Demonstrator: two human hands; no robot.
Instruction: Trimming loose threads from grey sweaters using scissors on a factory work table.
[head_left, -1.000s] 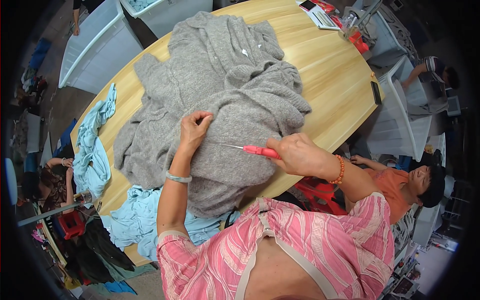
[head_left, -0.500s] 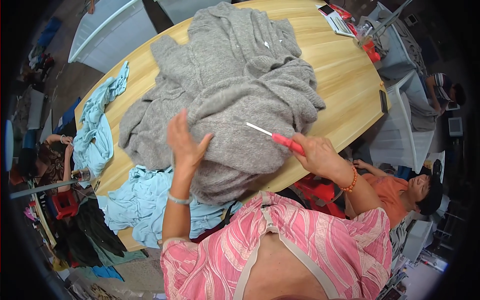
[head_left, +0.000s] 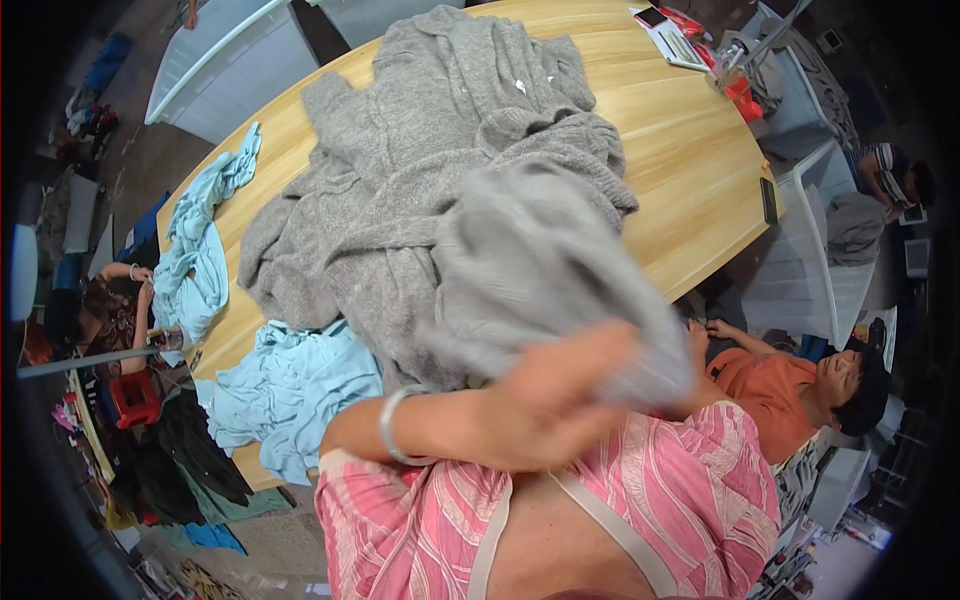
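A lifted fold of grey knitted fabric [head_left: 540,265], smeared by motion, hangs in front of my chest. My left hand [head_left: 580,385] reaches across to the right and is closed on its near edge; the fingers are blurred. Behind that fabric my right hand is hidden, with only a bit of its arm [head_left: 705,395] showing. The red-handled tool with a thin pale shaft cannot be seen now. Beyond my hands, the rest of the grey knitwear [head_left: 400,150] lies heaped over the table, with small white bits on its far part.
The wooden table [head_left: 690,160] carries pale blue garments at the left [head_left: 195,270] and near left [head_left: 290,395]. A phone [head_left: 650,17] lies at the far right. White bins [head_left: 225,75] stand around. One co-worker in orange [head_left: 770,395] sits close at right; another person's hands [head_left: 140,280] are at left.
My left hand has swung from the heap toward the right, close to my chest, pulling up grey fabric. My right hand and the red-handled tool have gone out of sight behind it.
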